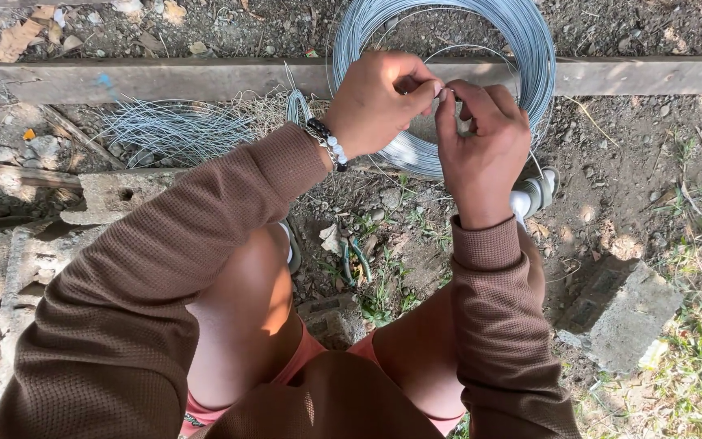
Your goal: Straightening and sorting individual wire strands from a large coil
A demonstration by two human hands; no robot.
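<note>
Over bare ground, against a weathered wooden plank (205, 79), stands a large coil of wire (522, 49): grey, shiny, many thin loops, leaning across the plank's far and near edges. A loose strand from it rises to the hands. Left of it, a flattened bundle of cut wires (176, 128) lies near the plank. Broken concrete blocks (623, 313) sit at the right and along the left edge of the ground; open dirt with sparse grass lies between the knees and to the right. Left hand (375, 102), beaded bracelet (327, 145) at the wrist, has thumb and forefinger pinched together on the strand's end. Right hand (481, 142) meets it, fingertips closed on the same strand.
</note>
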